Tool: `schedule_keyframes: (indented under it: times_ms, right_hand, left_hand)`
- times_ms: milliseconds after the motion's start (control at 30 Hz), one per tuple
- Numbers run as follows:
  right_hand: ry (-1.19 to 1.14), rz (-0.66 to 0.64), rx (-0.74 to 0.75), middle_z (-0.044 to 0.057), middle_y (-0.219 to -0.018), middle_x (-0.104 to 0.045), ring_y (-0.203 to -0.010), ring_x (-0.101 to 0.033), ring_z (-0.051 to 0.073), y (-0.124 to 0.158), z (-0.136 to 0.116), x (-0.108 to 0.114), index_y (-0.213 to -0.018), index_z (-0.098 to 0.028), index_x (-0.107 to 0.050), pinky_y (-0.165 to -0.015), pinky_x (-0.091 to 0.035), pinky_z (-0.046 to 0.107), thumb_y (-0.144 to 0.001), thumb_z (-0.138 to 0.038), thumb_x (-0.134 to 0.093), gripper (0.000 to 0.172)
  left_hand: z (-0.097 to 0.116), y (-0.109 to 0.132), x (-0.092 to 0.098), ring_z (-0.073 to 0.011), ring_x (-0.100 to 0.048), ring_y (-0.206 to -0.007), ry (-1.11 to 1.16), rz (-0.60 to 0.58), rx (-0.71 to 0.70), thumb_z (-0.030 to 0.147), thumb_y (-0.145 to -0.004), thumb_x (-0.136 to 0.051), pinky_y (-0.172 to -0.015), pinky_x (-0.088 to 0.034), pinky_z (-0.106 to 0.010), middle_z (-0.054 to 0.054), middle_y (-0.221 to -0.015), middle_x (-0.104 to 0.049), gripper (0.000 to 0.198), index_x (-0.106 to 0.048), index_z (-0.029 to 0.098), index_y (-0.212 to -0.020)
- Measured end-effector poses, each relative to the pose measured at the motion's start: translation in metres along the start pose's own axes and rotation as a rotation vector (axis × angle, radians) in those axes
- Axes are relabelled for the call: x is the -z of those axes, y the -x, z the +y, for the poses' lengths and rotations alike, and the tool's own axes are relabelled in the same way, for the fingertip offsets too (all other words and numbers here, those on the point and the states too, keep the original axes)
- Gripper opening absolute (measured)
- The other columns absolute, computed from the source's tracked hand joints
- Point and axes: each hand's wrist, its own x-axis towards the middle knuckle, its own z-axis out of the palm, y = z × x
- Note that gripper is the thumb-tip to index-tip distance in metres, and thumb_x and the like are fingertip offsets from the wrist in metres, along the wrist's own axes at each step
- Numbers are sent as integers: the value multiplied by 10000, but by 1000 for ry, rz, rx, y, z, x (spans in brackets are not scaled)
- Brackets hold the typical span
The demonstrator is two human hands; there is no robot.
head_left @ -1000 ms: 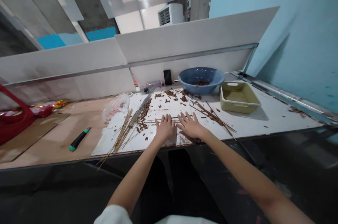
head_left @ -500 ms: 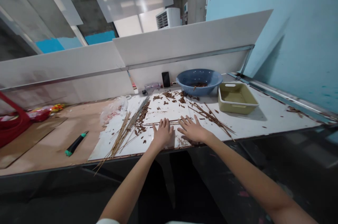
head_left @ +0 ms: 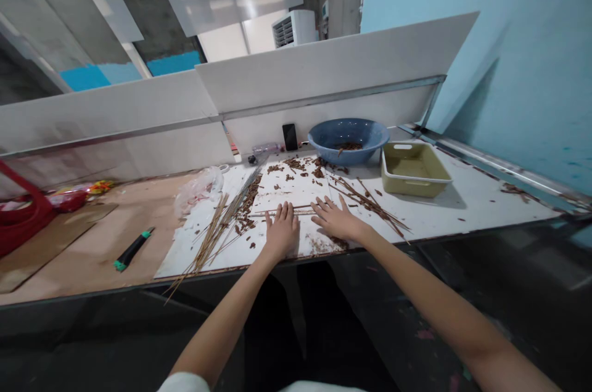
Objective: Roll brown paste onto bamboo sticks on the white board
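Note:
My left hand (head_left: 282,232) lies palm down on the white board (head_left: 272,188), its fingers spread over a thin stick (head_left: 303,212). Beside it on the right, my right hand (head_left: 337,219) is also flat, with fingers apart, over the other end. The sticks by the fingertips look brown and partly coated; their middles show between the hands. Small brown dough-like pieces (head_left: 295,163) lie scattered ahead. Left of my left hand is a bundle of thin bare sticks (head_left: 215,232). Several brown-coated sticks (head_left: 370,204) lie right of my right hand.
A blue basin (head_left: 319,144) holding brown pieces stands at the back, beside an olive bin (head_left: 416,187). A black phone (head_left: 290,137) leans on the panel near a clear bottle (head_left: 267,148). A plastic bag (head_left: 201,188), green-and-black cutter (head_left: 134,249) and red object (head_left: 28,216) are left.
Both hands have slid slightly forward across the board, staying flat. My left hand also sits a little further left. The bundles, basin and bin have stayed in place.

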Motion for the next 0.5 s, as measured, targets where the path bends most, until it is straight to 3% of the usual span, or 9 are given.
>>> schedule_keyframes:
  times_ms: [167,267,400,500]
  right_hand:
    - [6,-42,-72,125,-1900,-210,-1751,-145,441,-22,9,10,-1739,-328,-463,-1301,-52,884,-1163,-381,-387,583]
    - [0,-18,-51,125,-1906,-182,-1754,-134,435,-13,7,4,-1735,-347,-467,-1310,-41,866,-1165,-446,-405,583]
    - [-44,-33,-87,146,-1905,-167,-1759,-130,414,-1,5,-2,-1791,-329,-353,-1333,-35,830,-1170,-530,-368,653]
    - [-25,-62,-85,139,-1905,-176,-1757,-131,420,-14,7,10,-1756,-336,-437,-1334,-8,826,-1164,-491,-402,613]
  left_hand:
    - [9,-21,11,-337,-187,-1763,29,-3,56,424,-1168,-189,-1403,-88,-713,-121,-1886,-240,702,-231,206,-1834]
    - [7,-14,7,-344,-191,-1762,32,12,41,432,-1164,-209,-1398,-58,-729,-118,-1881,-253,705,-235,213,-1834]
    - [1,-5,1,-356,-168,-1765,27,-13,24,463,-1162,-225,-1391,-55,-742,-107,-1884,-231,711,-240,232,-1834]
    - [2,-21,9,-344,-166,-1767,43,-25,43,448,-1160,-214,-1393,-58,-736,-114,-1887,-220,717,-237,196,-1831]
